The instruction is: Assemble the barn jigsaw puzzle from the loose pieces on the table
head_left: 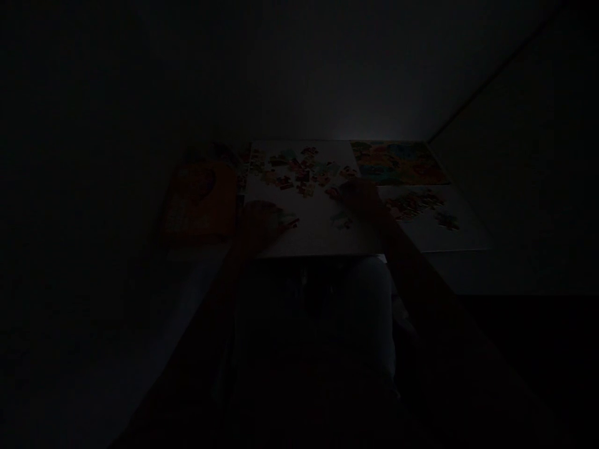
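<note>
The picture is very dark. A white board point(318, 234) lies in front of me with several loose puzzle pieces point(299, 171) scattered over its far half. My left hand point(264, 221) rests near the board's left front edge, seemingly holding a pale piece point(286, 219). My right hand point(360, 193) reaches over the board's right side among the pieces; its fingers are too dim to read.
An orange puzzle box point(201, 199) lies left of the board. At the back right lies a colourful picture sheet point(397, 162), with a second white board point(440, 224) bearing joined pieces in front of it. My legs show below the board.
</note>
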The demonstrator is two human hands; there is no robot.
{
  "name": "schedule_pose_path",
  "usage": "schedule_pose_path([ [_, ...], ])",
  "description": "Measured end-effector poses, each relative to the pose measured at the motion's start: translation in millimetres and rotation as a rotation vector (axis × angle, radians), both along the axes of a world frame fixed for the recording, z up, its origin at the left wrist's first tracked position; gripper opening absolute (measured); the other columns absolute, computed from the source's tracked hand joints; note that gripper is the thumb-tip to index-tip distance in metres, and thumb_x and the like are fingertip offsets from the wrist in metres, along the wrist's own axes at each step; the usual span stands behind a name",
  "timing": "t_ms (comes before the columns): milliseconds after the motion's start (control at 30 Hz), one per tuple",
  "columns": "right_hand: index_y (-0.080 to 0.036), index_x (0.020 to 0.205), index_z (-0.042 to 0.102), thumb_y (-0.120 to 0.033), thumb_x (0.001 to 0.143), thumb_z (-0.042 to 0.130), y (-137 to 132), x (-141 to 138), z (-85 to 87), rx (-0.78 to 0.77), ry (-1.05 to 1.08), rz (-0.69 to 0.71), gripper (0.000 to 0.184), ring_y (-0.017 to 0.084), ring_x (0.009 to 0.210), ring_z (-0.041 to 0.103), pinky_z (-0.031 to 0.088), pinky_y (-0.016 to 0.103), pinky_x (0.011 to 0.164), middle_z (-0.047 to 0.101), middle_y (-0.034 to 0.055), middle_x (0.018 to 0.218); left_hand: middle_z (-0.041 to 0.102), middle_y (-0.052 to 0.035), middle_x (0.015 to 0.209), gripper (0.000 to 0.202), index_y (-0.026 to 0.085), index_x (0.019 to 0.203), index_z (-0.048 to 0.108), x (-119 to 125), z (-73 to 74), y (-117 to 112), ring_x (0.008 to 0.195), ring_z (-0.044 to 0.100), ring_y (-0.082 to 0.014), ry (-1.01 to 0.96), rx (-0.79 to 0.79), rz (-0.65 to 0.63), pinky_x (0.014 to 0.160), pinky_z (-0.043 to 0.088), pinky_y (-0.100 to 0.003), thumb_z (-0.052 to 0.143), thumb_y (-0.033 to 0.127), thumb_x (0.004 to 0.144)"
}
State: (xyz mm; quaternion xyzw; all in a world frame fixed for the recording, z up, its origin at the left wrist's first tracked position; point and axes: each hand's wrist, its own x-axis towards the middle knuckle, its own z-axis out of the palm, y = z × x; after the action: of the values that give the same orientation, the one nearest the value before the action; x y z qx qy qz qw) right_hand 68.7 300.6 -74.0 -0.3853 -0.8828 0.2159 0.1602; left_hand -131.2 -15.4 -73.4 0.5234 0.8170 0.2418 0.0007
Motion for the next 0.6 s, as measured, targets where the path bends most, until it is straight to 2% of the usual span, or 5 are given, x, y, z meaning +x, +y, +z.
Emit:
schedule_pose_path([
  [200,-0.022,0.142,0.080,-0.072,0.089,0.087,-28,8,14.8,-0.055,0.154,0.110,0.073,0.035,0.120,0.080,0.064,0.051,0.107,0.085,0.0143,0.132,0.075,-0.0096,0.149,0.042,0.033,0.130,0.085,-3,-7.4,1,0.145,0.062,-0.0343,-0.023,0.042,-0.010,0.131,0.041,-0.059,0.083,0.062,0.100],
  [300,-0.029,0.135,0.086,-0.072,0.100,0.078,-57,10,18.2,-0.038,0.155,0.329,0.055,0.033,0.125,0.079,0.061,0.048,0.110,0.086,0.0091,0.135,0.075,-0.0106,0.149,0.042,0.032,0.129,0.086,-4,-7.7,2,0.146,0.061,-0.0359,-0.025,0.032,0.004,0.132,0.040,-0.060,0.083,0.062,0.101],
  [367,-0.035,0.128,0.089,-0.070,0.109,0.067,-76,9,14.7,0.013,0.064,0.499,0.045,0.032,0.131,0.077,0.057,0.049,0.115,0.086,0.0058,0.137,0.075,-0.0110,0.150,0.042,0.032,0.131,0.085,-5,-7.0,2,0.147,0.060,-0.0370,-0.020,0.010,0.005,0.133,0.038,-0.063,0.081,0.062,0.102],
  [433,-0.036,0.127,0.090,-0.065,0.115,0.059,-87,7,6.9,0.074,0.008,0.604,0.044,0.032,0.131,0.076,0.055,0.051,0.115,0.085,0.0057,0.138,0.074,-0.0110,0.151,0.040,0.032,0.134,0.084,-5,-6.5,1,0.147,0.060,-0.0370,-0.014,-0.004,-0.005,0.133,0.037,-0.064,0.080,0.058,0.104],
  [600,-0.039,0.134,0.088,-0.050,0.118,0.061,-91,12,-11.6,0.256,0.119,0.633,0.033,0.033,0.125,0.075,0.053,0.054,0.110,0.083,0.0090,0.142,0.074,-0.0105,0.151,0.036,0.032,0.139,0.083,-3,-5.2,-1,0.147,0.060,-0.0361,0.027,-0.012,-0.036,0.132,0.039,-0.063,0.076,0.048,0.108],
])
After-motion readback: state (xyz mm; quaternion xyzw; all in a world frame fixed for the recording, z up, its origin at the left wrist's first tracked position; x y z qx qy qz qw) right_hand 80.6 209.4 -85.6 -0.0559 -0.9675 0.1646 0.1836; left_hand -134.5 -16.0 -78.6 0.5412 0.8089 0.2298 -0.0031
